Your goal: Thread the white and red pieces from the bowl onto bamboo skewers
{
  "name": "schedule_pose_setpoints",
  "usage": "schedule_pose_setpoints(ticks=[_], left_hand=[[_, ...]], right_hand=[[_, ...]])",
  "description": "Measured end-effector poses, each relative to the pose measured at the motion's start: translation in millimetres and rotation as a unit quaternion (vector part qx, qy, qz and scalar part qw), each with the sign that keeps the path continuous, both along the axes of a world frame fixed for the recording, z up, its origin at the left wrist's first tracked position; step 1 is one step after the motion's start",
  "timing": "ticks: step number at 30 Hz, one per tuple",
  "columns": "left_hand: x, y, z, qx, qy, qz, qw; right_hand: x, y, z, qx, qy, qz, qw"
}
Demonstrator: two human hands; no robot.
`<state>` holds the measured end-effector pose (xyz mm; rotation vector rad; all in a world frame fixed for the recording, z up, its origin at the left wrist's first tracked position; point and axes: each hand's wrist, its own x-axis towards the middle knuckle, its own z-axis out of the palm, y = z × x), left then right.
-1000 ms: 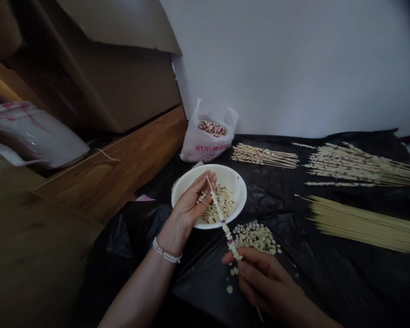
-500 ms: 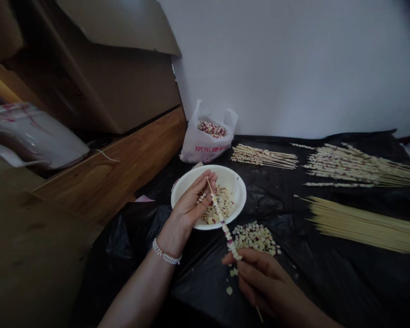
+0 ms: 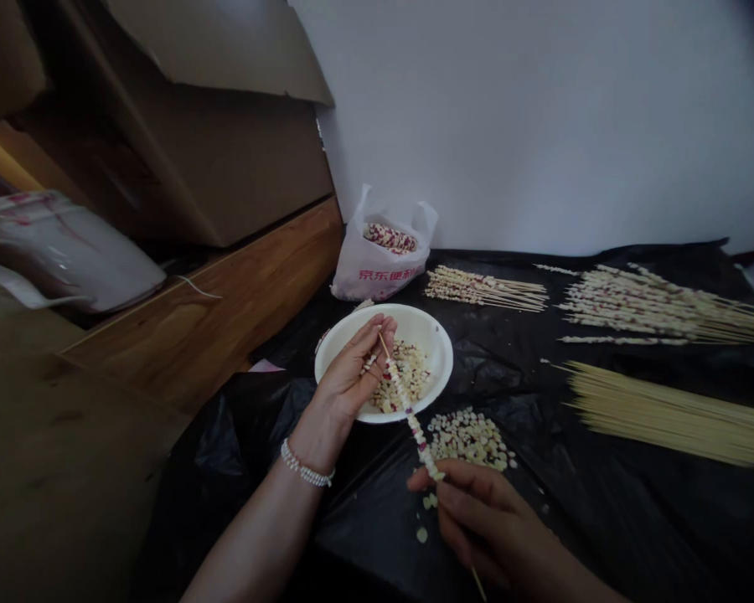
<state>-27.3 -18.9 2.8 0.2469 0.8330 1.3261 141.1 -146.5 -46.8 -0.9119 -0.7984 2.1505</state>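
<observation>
skewer (image 3: 407, 410) held in right hand (image 3: 487, 507), tip over bowl (image 3: 438, 343); partly threaded, tip bare. left hand (image 3: 345, 373) cupped at tip, grip cannot be told. threaded skewers (image 3: 634, 303) laid aside; bare sticks (image 3: 666, 412), loose pieces (image 3: 471, 440) left.

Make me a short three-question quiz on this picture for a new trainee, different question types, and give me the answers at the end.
1. Which wrist wears the bracelet: A, right; B, left; C, both?
2. True or false: the printed bag stands beyond the white bowl.
3. Fill in: the lower part of the threaded skewer is gripped by the ____.

Key: 1. B; 2. True; 3. right hand.
</observation>
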Motion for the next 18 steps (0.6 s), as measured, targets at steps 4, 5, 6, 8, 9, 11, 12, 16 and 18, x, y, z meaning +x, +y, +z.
schedule_pose_setpoints(ticks=[4,5,6,8,9,11,12,16,18], left_hand=[[1.4,-2.7,1.5,0.004,0.016,0.013,1.0],[1.9,-3.1,1.7,0.001,0.022,0.017,1.0],[2.4,-3.3,1.5,-0.002,0.03,0.021,0.999],[3.4,-2.9,-0.2,-0.001,0.051,0.021,0.998],[3.7,-2.3,-1.5,0.003,0.06,0.016,0.998],[3.9,-0.6,-4.6,0.021,0.071,0.004,0.997],[3.7,0.3,-6.0,0.032,0.07,-0.001,0.997],[1.9,2.7,-7.7,0.048,0.045,-0.022,0.998],[1.4,2.6,-5.7,0.032,0.031,-0.025,0.999]], right_hand=[[0.7,0.2,1.3,-0.024,0.015,0.002,1.0],[0.7,0.1,1.5,-0.028,0.019,0.001,0.999],[0.7,-0.2,1.6,-0.031,0.022,-0.001,0.999],[0.4,-0.9,1.6,-0.036,0.026,-0.004,0.999],[0.2,-1.2,1.7,-0.036,0.028,-0.005,0.999],[-0.4,-1.3,2.0,-0.035,0.031,-0.01,0.999],[-0.7,-1.0,2.3,-0.033,0.03,-0.016,0.999],[-1.0,1.8,4.4,-0.029,0.012,-0.036,0.999],[-0.8,2.9,5.2,-0.026,0.005,-0.031,0.999]])
